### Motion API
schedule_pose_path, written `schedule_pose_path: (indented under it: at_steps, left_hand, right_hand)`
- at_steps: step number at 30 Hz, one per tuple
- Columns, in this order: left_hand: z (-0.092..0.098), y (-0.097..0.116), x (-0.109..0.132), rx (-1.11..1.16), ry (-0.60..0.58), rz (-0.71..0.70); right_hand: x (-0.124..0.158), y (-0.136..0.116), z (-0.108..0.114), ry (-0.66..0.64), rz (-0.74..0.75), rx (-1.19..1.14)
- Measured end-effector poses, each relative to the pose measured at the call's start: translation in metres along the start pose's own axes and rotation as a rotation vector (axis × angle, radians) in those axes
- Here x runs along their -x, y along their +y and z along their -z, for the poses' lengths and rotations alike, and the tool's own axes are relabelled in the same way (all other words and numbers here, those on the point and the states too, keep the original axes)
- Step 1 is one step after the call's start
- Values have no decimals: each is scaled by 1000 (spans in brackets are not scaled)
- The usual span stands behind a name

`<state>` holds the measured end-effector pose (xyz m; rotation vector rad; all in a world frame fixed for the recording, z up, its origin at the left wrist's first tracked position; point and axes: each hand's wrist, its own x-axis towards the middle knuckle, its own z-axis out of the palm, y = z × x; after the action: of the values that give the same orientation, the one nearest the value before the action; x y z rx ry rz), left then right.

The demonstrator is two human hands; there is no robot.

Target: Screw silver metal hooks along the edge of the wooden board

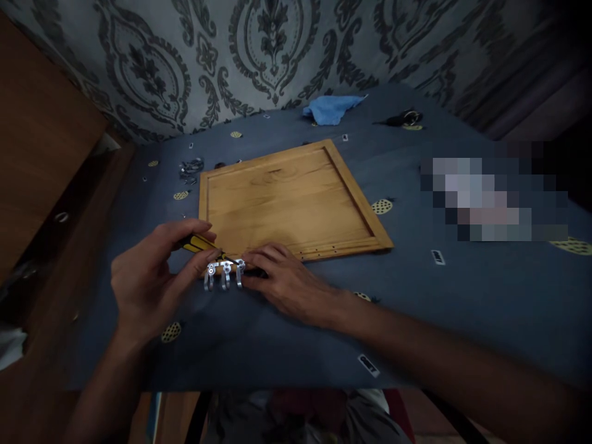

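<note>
A wooden framed board (282, 191) lies on the table with its near edge toward me. Along that edge, at the left, sit three silver metal hooks (226, 271) in a row. My left hand (155, 265) is closed on a yellow-and-black screwdriver (198, 243), whose shaft slants right and down to the rightmost hook. My right hand (287, 280) rests at the board's near edge, thumb and fingertips pinched around that same hook. Small dark holes show in the frame to the right of this hand. The screwdriver's tip is hard to make out.
A dark blue patterned cloth (296, 345) covers the table. Loose metal hooks (190, 169) lie beyond the board's left corner. Toward the wall are a blue cloth (333, 110) and a black object with a ring (402, 118). A blurred-out item (481, 197) lies at right.
</note>
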<state>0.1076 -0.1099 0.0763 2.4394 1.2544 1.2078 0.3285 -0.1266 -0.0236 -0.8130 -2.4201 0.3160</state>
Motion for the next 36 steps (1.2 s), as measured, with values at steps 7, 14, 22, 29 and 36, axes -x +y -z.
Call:
schedule_pose_path:
  at_steps: [7, 14, 22, 29, 36]
  left_hand:
    - [-1, -1, 2, -11, -49, 39]
    - [-2, -3, 3, -11, -60, 40]
    - [-1, -2, 0, 31, -123, 10]
    - [5, 3, -3, 95, -213, 19]
    - [3, 4, 0, -1, -183, 5]
  right_hand:
    - [0, 0, 2, 18, 19, 7]
    - [-1, -1, 5, 1, 10, -37]
    - [-1, 0, 5, -24, -4, -52]
    - [-1, -1, 6, -13, 1, -68]
    - [0, -1, 5, -7, 4, -7]
